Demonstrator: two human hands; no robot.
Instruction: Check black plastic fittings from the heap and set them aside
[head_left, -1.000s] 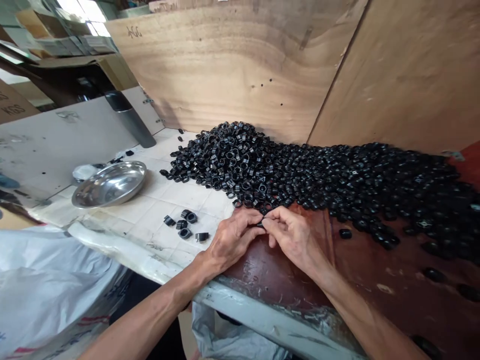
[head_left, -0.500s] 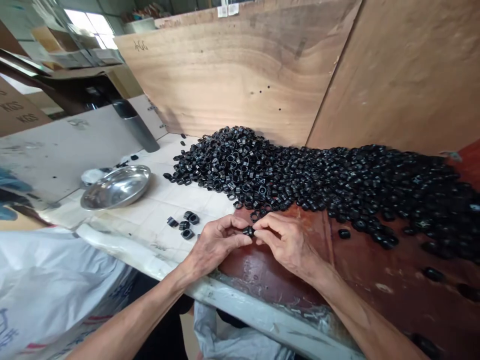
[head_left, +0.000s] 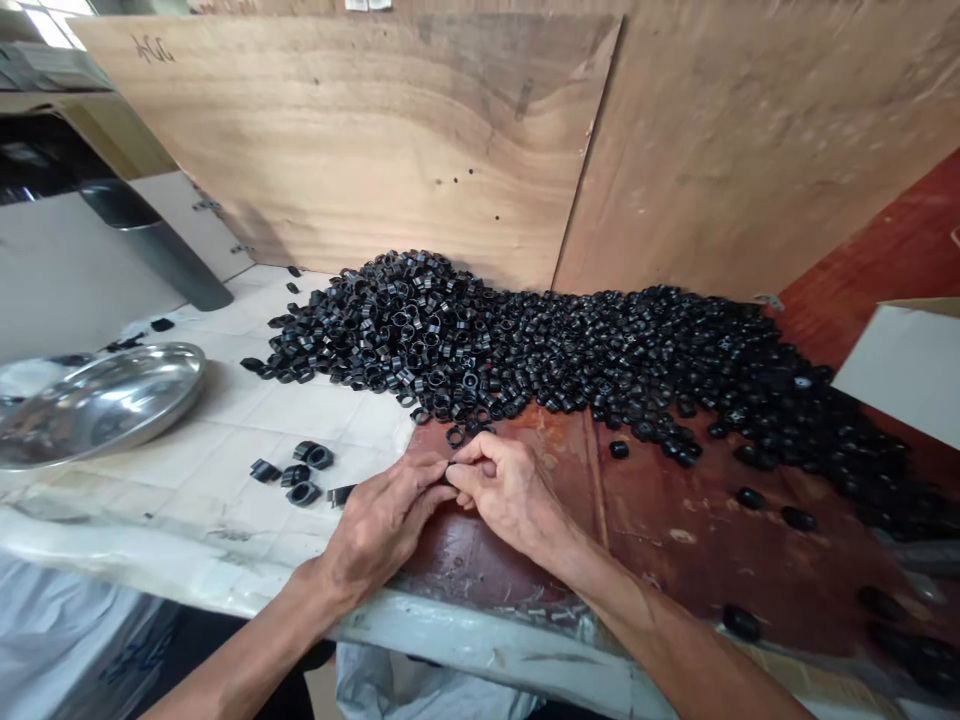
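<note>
My left hand (head_left: 390, 505) and my right hand (head_left: 510, 490) meet fingertip to fingertip over the reddish-brown board (head_left: 495, 560). Pinched between them is a small black part (head_left: 449, 473), mostly covered by the fingers. Just beyond my hands lies a long heap of black rings and caps (head_left: 450, 340). To the left of my left hand, several loose black rings (head_left: 303, 493) lie on the pale surface, one of them close to the hand.
A shiny metal bowl (head_left: 112, 400) sits at the left, with a dark bottle (head_left: 157, 240) behind it. Wooden panels (head_left: 375, 130) stand along the back. A white box (head_left: 907, 370) is at the right. Loose black caps (head_left: 750, 498) lie on the board's right side.
The view has turned to the right, bringing the white box into sight. Both hands have stayed together, with the small black part now more covered by the fingers.
</note>
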